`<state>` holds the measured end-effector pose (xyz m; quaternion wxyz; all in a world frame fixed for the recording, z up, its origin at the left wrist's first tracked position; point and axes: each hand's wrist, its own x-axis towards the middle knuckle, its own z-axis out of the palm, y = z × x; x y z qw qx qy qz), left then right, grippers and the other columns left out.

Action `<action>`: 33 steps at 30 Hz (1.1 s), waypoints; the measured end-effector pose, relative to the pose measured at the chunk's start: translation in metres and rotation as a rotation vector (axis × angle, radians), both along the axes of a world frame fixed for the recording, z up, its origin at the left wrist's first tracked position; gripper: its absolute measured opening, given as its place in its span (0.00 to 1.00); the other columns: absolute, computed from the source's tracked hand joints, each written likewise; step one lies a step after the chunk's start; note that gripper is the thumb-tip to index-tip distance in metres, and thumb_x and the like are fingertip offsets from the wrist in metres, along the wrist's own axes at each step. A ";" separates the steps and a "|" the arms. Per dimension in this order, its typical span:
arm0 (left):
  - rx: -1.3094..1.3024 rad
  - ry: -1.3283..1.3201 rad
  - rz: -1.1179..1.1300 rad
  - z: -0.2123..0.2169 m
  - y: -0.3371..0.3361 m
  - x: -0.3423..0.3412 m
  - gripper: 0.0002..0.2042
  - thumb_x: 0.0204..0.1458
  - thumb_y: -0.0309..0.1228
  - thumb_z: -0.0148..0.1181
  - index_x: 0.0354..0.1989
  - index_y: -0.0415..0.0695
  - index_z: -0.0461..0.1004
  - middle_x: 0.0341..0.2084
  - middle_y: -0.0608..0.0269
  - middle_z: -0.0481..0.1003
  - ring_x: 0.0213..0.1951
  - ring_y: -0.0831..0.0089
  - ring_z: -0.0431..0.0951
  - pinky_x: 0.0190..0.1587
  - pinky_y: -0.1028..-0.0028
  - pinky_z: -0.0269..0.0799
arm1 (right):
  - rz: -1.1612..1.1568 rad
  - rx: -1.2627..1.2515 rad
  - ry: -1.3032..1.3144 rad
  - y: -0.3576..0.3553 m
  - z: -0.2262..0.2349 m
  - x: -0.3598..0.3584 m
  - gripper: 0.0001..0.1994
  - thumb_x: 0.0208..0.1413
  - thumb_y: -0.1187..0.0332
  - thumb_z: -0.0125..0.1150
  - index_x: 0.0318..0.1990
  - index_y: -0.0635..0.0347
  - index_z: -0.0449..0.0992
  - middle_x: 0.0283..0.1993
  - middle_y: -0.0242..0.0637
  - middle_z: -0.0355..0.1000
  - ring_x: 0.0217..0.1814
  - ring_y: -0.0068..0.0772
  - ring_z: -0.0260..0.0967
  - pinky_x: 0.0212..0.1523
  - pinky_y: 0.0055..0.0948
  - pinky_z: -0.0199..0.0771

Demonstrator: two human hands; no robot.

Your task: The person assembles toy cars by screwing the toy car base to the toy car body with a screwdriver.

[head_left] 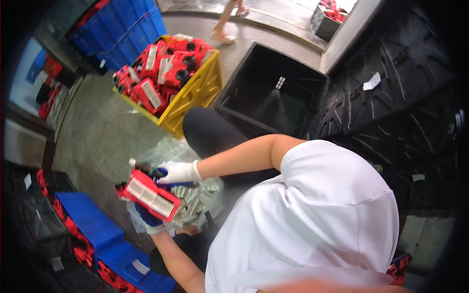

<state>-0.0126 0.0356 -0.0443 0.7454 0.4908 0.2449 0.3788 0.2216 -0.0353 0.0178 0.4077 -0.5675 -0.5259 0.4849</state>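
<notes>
My left hand (148,218), in a white and blue work glove, grips a red toy truck (150,196) from below. The truck is tilted, its long pale panel facing up. My right hand (177,173), gloved the same way, is closed just above the truck's far side. A dark, rod-like piece with a pale end (139,165) sticks out beside its fingers; what the hand grips is partly hidden. Under and beside both hands lies a clear plastic bag (213,188) with many small grey-white parts (197,201).
Ahead stands a yellow crate (191,97) heaped with red toy trucks (161,61). Right of it sits an open black bin (273,93), near stacked black crates (386,73). Blue crates (119,39) stand far left, blue lids (90,219) near left. Another person's leg (225,22) shows beyond.
</notes>
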 end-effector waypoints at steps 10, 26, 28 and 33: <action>-0.354 -0.319 0.100 0.037 -0.026 0.008 0.25 0.57 0.34 0.51 0.62 0.41 0.57 0.54 0.58 0.68 0.56 0.64 0.69 0.59 0.64 0.63 | 0.323 -0.015 -0.079 -0.024 0.099 0.070 0.22 0.54 0.62 0.61 0.53 0.65 0.69 0.48 0.35 0.72 0.49 0.22 0.67 0.52 0.23 0.65; -0.022 0.186 0.225 0.063 -0.018 0.022 0.30 0.50 0.25 0.61 0.63 0.42 0.58 0.53 0.64 0.66 0.52 0.79 0.67 0.56 0.77 0.63 | 0.604 -0.054 -1.044 0.000 0.110 0.088 0.28 0.52 0.53 0.60 0.58 0.56 0.66 0.61 0.42 0.61 0.62 0.45 0.60 0.62 0.36 0.60; -0.002 0.187 0.219 0.067 -0.017 0.024 0.30 0.50 0.26 0.61 0.63 0.42 0.58 0.53 0.64 0.66 0.52 0.78 0.67 0.55 0.77 0.63 | 0.623 -0.060 -1.110 0.005 0.113 0.087 0.27 0.52 0.54 0.60 0.57 0.56 0.66 0.60 0.43 0.62 0.61 0.46 0.60 0.63 0.37 0.59; -0.020 0.225 0.198 0.068 -0.018 0.026 0.31 0.49 0.26 0.63 0.63 0.42 0.58 0.50 0.63 0.68 0.49 0.78 0.68 0.54 0.77 0.64 | 0.655 -0.064 -1.054 0.010 0.108 0.090 0.27 0.51 0.54 0.61 0.57 0.55 0.66 0.60 0.43 0.62 0.62 0.45 0.59 0.63 0.38 0.59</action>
